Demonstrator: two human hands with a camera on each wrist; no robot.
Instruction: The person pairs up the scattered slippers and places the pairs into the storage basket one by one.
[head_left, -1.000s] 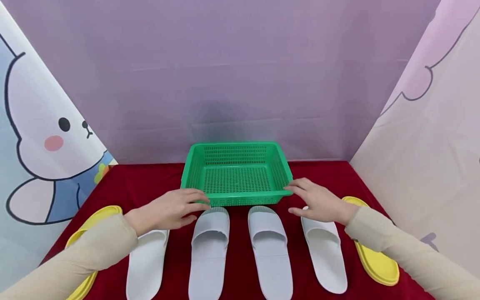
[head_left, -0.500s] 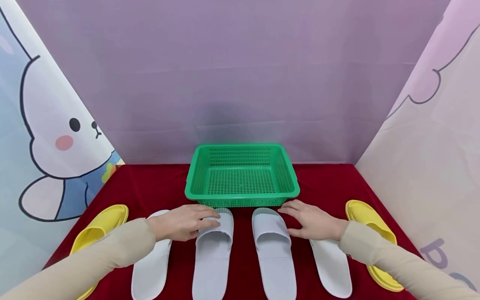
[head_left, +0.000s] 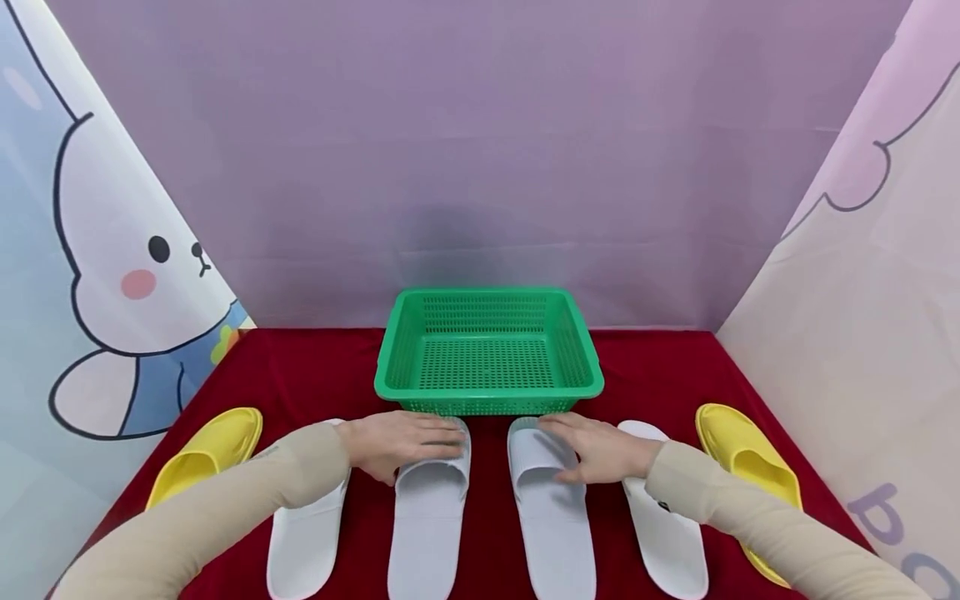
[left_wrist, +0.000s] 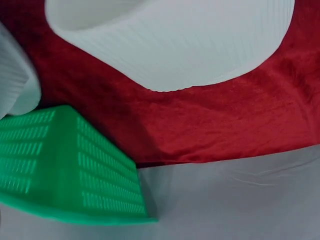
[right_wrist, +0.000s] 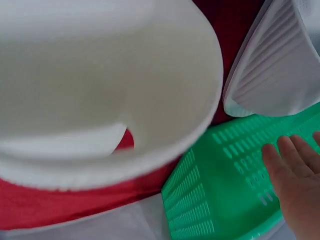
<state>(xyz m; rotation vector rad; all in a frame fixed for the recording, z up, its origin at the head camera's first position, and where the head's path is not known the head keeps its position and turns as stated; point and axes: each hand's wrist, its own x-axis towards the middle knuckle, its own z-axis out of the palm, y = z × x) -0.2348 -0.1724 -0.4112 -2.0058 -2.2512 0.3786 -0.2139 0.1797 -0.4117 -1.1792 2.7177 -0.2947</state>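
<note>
In the head view my left hand (head_left: 408, 442) lies over the strap of the left pale grey slipper (head_left: 426, 533), its fingers stretched to the right. My right hand (head_left: 603, 448) is over the right pale grey slipper (head_left: 557, 533), thumb and fingers spread near its strap. Whether the fingertips touch either slipper is unclear. The right wrist view shows straight fingers of my right hand (right_wrist: 300, 185) in front of the green basket (right_wrist: 220, 185). No hand shows in the left wrist view, where a white slipper (left_wrist: 190, 45) fills the top.
Behind the slippers stands the green perforated basket (head_left: 487, 392) with nothing in it. White slippers (head_left: 303, 546) (head_left: 671, 546) flank the grey pair, partly under my forearms. Yellow slippers (head_left: 217, 446) (head_left: 738, 437) lie outermost. Red cloth (head_left: 315, 375) covers the table; fabric walls enclose it.
Both hands have come down from beside the basket's front corners and moved inward over the grey slippers. The head view has shifted slightly, so the scene sits further right.
</note>
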